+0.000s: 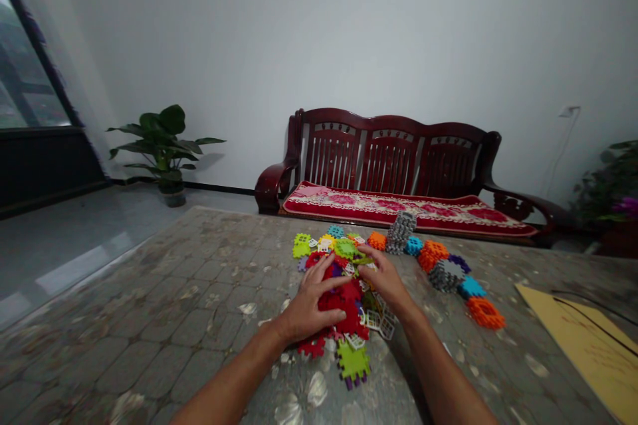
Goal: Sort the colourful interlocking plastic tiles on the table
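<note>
A heap of plastic interlocking building plates with notched edges lies on the table before me. Spread over the red plates (pixel 351 311) is my left hand (pixel 314 302), its fingers apart and resting on the pile. My right hand (pixel 383 279) is at the pile's right side, fingers bent around the edge of a yellow-green plate (pixel 363 259); its fingertips are partly hidden. White lattice window pieces (pixel 387 325) lie below that hand. Nearest me is a lime-green plate (pixel 353 360) over a purple one. Another lime plate (pixel 301 245) sits at the far left of the heap.
Right of the heap stand sorted stacks: grey (pixel 401 232), orange (pixel 432 255), a second grey stack (pixel 446 275), blue (pixel 471 287) and orange plates (pixel 485 313). A yellow sheet (pixel 578 339) with a dark cord lies farther right. Behind the table is a wooden bench (pixel 389 153).
</note>
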{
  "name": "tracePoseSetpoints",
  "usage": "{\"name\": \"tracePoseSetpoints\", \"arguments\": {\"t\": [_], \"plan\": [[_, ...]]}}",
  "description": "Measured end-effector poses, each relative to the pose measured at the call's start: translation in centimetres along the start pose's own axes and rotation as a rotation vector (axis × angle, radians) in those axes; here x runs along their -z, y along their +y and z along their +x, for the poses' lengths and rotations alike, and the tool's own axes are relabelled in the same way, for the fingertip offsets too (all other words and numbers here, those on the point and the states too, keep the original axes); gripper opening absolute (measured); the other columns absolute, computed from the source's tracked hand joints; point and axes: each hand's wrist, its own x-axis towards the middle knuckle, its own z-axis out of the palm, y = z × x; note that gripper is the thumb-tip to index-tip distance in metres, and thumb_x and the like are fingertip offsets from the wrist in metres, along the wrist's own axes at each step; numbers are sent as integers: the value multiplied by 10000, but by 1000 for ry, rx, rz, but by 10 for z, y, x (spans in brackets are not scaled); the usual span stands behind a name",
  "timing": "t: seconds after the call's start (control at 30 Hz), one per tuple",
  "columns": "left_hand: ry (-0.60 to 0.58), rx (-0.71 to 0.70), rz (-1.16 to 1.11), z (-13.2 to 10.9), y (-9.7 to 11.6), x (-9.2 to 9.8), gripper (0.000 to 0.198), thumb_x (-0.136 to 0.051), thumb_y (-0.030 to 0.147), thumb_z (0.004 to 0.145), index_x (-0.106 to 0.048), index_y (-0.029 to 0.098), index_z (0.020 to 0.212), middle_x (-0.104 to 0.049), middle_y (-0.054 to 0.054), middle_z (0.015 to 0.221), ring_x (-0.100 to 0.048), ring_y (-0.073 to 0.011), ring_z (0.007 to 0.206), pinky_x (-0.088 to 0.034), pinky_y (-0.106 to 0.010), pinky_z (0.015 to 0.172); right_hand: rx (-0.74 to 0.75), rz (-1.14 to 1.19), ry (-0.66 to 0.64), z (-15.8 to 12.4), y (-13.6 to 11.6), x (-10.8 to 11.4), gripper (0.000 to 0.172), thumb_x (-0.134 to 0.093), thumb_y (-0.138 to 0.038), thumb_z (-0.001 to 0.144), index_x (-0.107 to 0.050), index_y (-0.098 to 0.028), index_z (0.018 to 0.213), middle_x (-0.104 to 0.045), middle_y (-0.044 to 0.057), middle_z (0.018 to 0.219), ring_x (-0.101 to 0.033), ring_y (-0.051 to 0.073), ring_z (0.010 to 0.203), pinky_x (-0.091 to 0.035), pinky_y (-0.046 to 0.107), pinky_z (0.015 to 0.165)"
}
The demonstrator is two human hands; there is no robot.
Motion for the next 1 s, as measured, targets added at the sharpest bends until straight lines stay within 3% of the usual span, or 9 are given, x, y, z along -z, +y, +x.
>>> {"name": "tracePoseSetpoints", "arguments": {"t": [0.17, 0.33, 0.47, 0.6, 0.73, 0.87, 1.0], "plan": [[-120, -145, 194, -4, 13, -6, 892, -792, 636, 575, -507, 403, 1388, -171, -74, 1638, -53, -435, 1485, -19, -710, 1122, 26, -154, 92, 5, 16, 14, 450, -640, -398, 682, -692, -205, 1086, -672, 93, 1182, -579, 276, 1156, -401, 451, 1052], [-211, -301, 210, -11, 27, -11, 1022, -823, 672, 462, -514, 375, 1389, -250, -124, 1610, -136, -469, 1464, -37, -742, 1103, 0, -267, 146, 6, 41, 20, 435, -606, -445, 711, -703, -178, 1040, -698, 101, 1076, -613, 277, 1058, -443, 449, 992], [-273, -307, 210, -15, 33, -15, 993, -823, 647, 477, -518, 365, 1379, -246, -136, 1609, -178, -468, 1455, -64, -750, 1096, -49, -328, 130, 3, 58, 22, 403, -582, -413, 733, -698, -196, 1051, -703, 88, 1083, -613, 272, 1061, -437, 439, 998], [-264, -210, 286, -16, 32, -20, 760, -804, 464, 611, -564, 338, 1321, -282, -126, 1598, -339, -415, 1408, -128, -701, 1124, -54, -392, 115, -1, 60, 21, 404, -557, -405, 763, -694, -197, 1082, -698, 87, 1104, -611, 267, 1076, -437, 415, 998], [-192, -227, 338, -15, 27, -21, 509, -683, 242, 737, -610, 326, 1233, -399, -77, 1548, -440, -309, 1362, -218, -593, 1156, -43, -427, 97, -3, 56, 17, 401, -520, -387, 776, -702, -183, 1068, -701, 96, 1085, -625, 257, 1051, -457, 389, 972], [-89, -252, 347, -11, 20, -17, 409, -538, 122, 815, -642, 280, 1177, -506, -66, 1471, -521, -253, 1293, -400, -451, 1092, -66, -388, 131, -4, 55, 15, 384, -494, -367, 776, -711, -197, 1043, -716, 83, 1069, -641, 245, 1034, -464, 386, 966], [7, -263, 317, -9, 11, -16, 389, -461, 94, 877, -633, 255, 1186, -559, -61, 1419, -555, -195, 1267, -454, -349, 1067, -74, -328, 149, -5, 57, 16, 360, -488, -374, 794, -713, -223, 1031, -732, 55, 1043, -659, 234, 1001, -478, 384, 940]]}}
